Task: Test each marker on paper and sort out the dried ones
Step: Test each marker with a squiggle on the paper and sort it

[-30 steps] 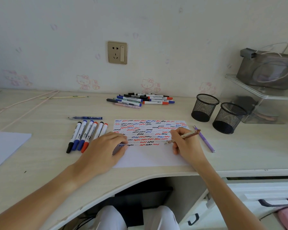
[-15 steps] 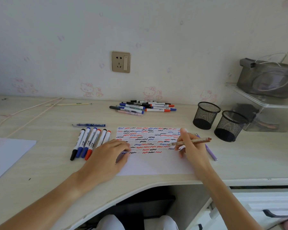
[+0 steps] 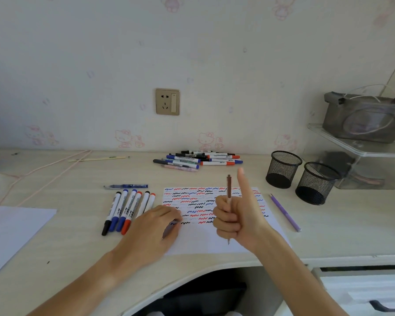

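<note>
marker (image 3: 228, 190) upright in right hand (image 3: 236, 221); paper (image 3: 205, 242) beneath; cups (image 3: 283, 169) right

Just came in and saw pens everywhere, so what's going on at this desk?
A person is testing pens on a white sheet of paper already covered with red, blue and black squiggles. The right hand holds a slim brown pen upright in a fist, thumb raised. The left hand rests flat on the paper's left edge. Six white-barrelled markers lie in a row to the left, a pile of markers sits near the wall, and two black mesh cups stand on the right.
</note>
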